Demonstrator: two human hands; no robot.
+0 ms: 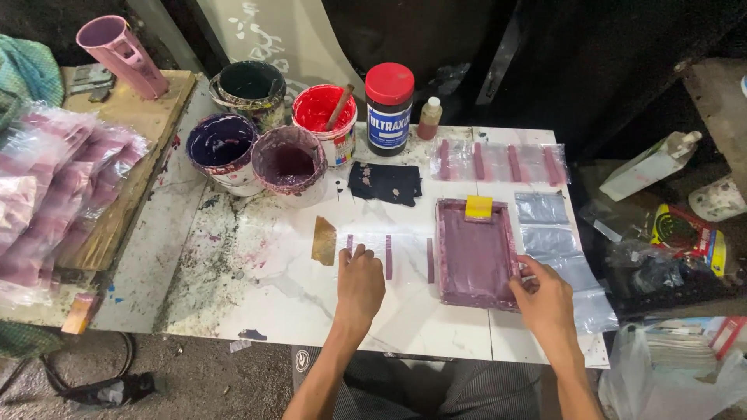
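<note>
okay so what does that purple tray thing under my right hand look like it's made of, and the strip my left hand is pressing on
The purple frame looks rigid, perhaps wood, with a flat mesh-like panel, all coated in matte ink. The strip under your left hand looks like clear glossy plastic film: it reflects light and the table shows through between purple bars. Right hand touches the frame's edge.

White marble-patterned table [257, 295], ink-stained along its left side, bearing at the back four paint tubs [268, 136], a red-lidded black jar [389, 109] and a small bottle [429, 118]. Mid-table: a dark rag [384, 183], a brown scraper [324, 240], a clear bag with purple stripes [389, 257] under the left hand [359, 284]. Further right: a purple-stained screen frame [476, 255] with a yellow squeegee [478, 207], touched by the right hand [545, 295], with more clear bags [498, 162] behind and beside it.
</note>
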